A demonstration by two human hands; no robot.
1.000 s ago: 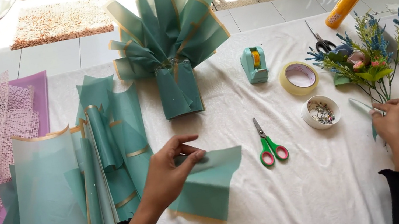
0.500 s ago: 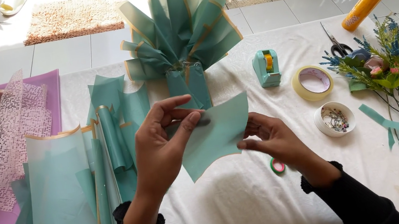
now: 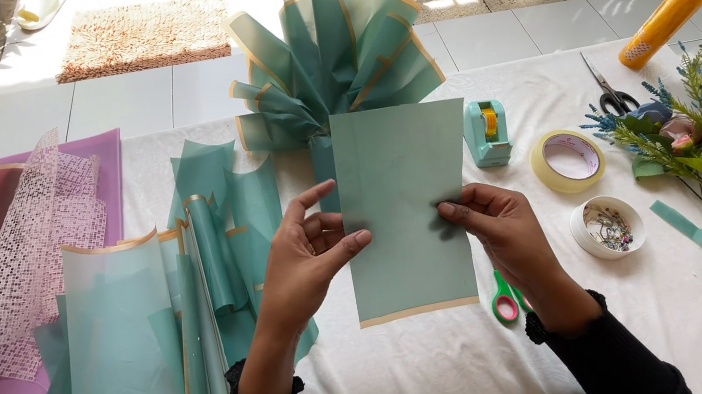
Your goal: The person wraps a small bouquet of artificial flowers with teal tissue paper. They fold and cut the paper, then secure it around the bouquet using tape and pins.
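Above the white worktop (image 3: 459, 370), the left hand (image 3: 309, 257) and right hand (image 3: 495, 224) each pinch one side edge of a teal paper sheet (image 3: 406, 206). Green-handled scissors (image 3: 506, 302) lie just beneath the right hand.

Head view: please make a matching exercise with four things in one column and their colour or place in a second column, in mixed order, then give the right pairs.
Things:
1. wrapping sheet
2. scissors
3. foil roll
4. tape ring

Descriptions:
A. yellow-orange tube at the far right of the table
B. green handles, partly behind the right hand
C. teal with a gold edge, held by the left hand and the right hand
D. pale circle beside the teal dispenser

Pairs: 1-C, 2-B, 3-A, 4-D
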